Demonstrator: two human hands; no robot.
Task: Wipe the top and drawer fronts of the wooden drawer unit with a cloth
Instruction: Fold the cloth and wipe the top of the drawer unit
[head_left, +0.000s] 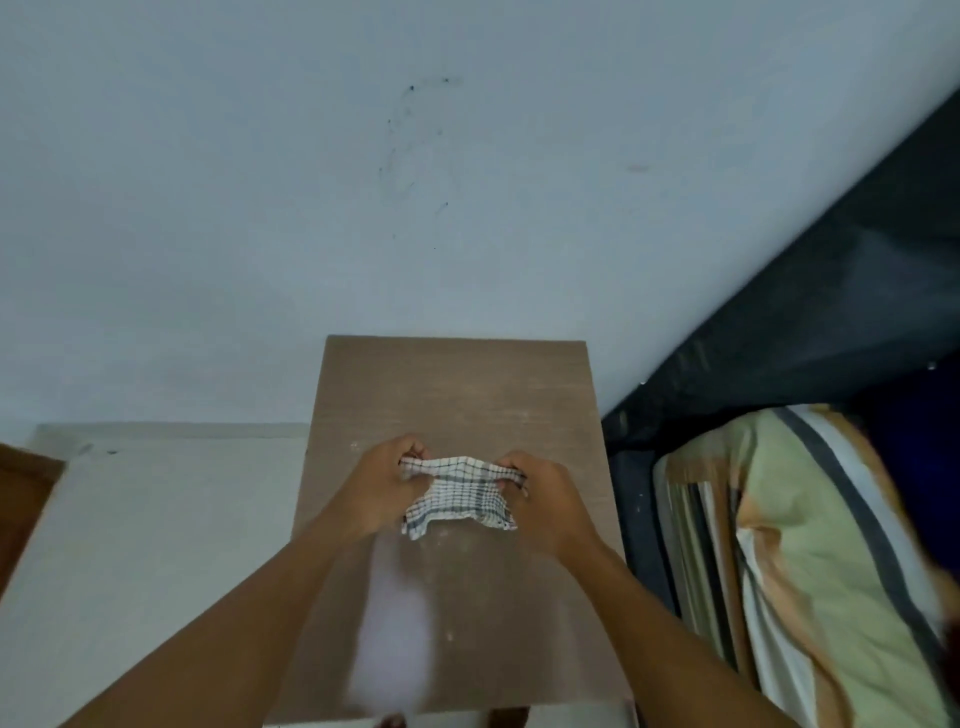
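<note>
**One head-worn wide-angle view, looking forward and steeply down**

The camera sits above the near edge of the wooden drawer unit (452, 395) and faces the pale wall (467, 208) behind it. The unit's top is seen almost from overhead and fills the lower middle of the frame. Both forearms enter from the bottom edge, close under the lens. The left hand (376, 488) and right hand (550, 499) meet just below centre, each gripping an end of the checked cloth (457, 493). The wide lens also takes in the light floor (156, 545) on the left and striped bedding (810, 545) on the right, whose dark edge slants across the corner. This is the only view, so no area is shared with another.
</note>
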